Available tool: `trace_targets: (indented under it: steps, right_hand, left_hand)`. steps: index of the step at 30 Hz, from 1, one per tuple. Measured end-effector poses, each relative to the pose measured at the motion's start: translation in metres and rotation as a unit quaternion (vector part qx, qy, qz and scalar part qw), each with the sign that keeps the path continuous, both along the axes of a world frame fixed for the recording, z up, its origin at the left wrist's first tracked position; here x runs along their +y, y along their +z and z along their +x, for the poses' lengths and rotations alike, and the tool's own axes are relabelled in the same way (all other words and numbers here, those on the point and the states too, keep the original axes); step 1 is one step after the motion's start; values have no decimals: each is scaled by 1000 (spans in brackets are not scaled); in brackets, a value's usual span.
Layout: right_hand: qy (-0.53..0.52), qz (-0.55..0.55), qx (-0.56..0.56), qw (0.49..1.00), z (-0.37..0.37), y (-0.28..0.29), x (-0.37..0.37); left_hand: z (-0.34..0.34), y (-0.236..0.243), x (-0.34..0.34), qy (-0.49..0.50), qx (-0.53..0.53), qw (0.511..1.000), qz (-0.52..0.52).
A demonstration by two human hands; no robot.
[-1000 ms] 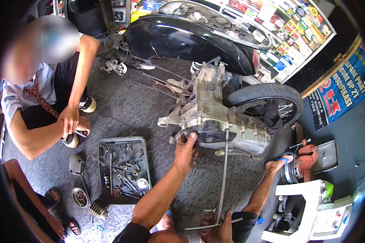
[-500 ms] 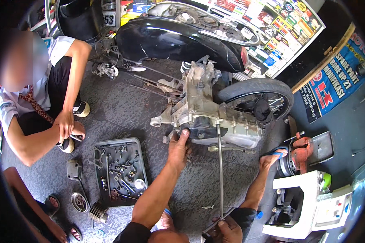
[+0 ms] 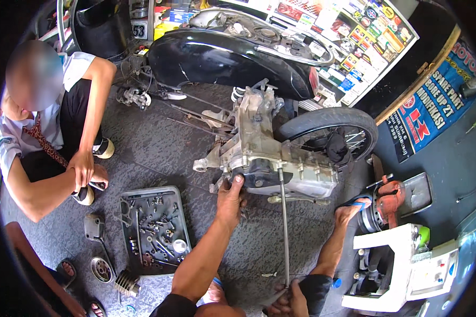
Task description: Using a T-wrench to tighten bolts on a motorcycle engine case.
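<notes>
My left hand (image 3: 230, 194) grips the lower left side of the dirty metal engine case (image 3: 256, 127), its thumb against a dark cover. My right hand (image 3: 285, 301) is closed on the crossbar end of a long T-handle wrench (image 3: 284, 232), whose far end meets the case to the right of the dark cover. A grey tray (image 3: 184, 227) of loose bolts and small parts lies left of my left forearm. A finned cylinder (image 3: 127, 281) and other loose metal parts lie beside it.
One person (image 3: 90, 105) squats at left; another's arm (image 3: 37, 264) is below. Behind the engine are a black motorcycle body (image 3: 206, 58), a spoked wheel (image 3: 296, 121) and stickered case. A red vise-like object (image 3: 391, 201), white box (image 3: 373, 240) and blue banner (image 3: 423, 111) are right.
The whole view has shifted slightly, with the engine lower left in the picture. My right hand has changed its position on the wrench's crossbar; my left hand stays on the case.
</notes>
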State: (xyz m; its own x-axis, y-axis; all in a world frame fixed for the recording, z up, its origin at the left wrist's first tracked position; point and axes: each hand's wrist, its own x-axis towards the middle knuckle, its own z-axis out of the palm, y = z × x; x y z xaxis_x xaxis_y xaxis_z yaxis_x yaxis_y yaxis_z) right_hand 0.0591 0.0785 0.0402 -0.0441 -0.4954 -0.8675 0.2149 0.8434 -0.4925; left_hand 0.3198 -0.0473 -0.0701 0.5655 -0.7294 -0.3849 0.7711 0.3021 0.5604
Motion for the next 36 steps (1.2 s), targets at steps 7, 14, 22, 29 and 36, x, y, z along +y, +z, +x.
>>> trace_targets:
  steps: [7, 14, 22, 29, 36]
  right_hand:
    - [-16, 59, -135, 989, -4, 4, -4]
    - [132, -228, 1, 965, 5, 29, 15]
    - [184, -362, 170, 898, -20, -19, 16]
    - [-25, 97, -167, 981, -5, 4, -16]
    - [85, -116, -9, 990, -5, 22, 1]
  left_hand:
    - [-1, -2, -3, -11, -1, 1000, 3]
    - [-2, 0, -5, -10, 2, 1000, 14]
    - [-1, 1, -4, 4, -16, 1000, 3]
    - [-4, -1, -4, 3, -16, 1000, 15]
    - [0, -2, -5, -4, 9, 1000, 24]
